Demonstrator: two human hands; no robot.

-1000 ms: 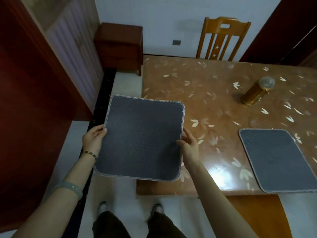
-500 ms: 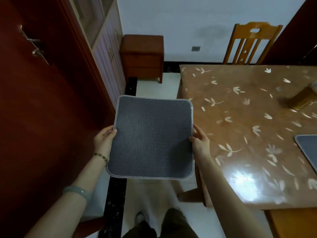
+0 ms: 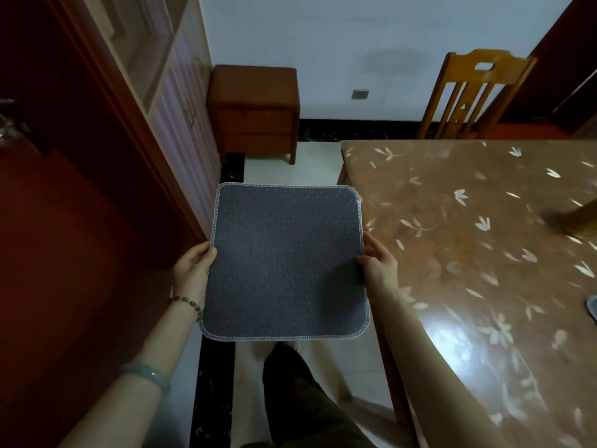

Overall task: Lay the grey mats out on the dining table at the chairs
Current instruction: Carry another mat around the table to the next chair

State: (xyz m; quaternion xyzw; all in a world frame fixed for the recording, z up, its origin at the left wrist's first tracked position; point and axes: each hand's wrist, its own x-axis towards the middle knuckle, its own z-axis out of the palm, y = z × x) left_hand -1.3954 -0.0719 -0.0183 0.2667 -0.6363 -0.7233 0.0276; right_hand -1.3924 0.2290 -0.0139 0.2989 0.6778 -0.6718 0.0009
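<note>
- Mat (image 3: 286,263), grey w/ pale stitched edge, held flat and roughly level in front of the person, over the floor just off the table's (image 3: 468,253) left edge; its far right corner overlaps the table edge in view, though I can't tell if it touches.
- Left hand (image 3: 193,270) at the mat's 9 o'clock edge, right hand (image 3: 378,266) at 3 o'clock. Fingers of both clamped on the mat's rim: thumbs on top, the rest tucked under, out of sight.
- Why the two-sided hold, I'd judge: mat is limp fabric, so pinching opposite edges keeps it taut and flat, ready to go down w/o a fold.
- Why off the table: the person seems to be walking along the table's side, prob. heading for the next seat. Wooden chair (image 3: 475,95) stands at the table's far end, approx 1 o'clock from the mat; no mat visible in front of it.
- A sliver of another grey mat (image 3: 592,308) shows at the frame's right edge, lying on the table at about 3 o'clock, well apart from the held one.
- Containers: a brass-coloured object (image 3: 583,223) on the table at 2 o'clock, cut off by the frame; can't tell what it is or if it holds anything. Small wooden cabinet (image 3: 255,111) against the wall at 12 o'clock, drawers closed, contents hidden.
</note>
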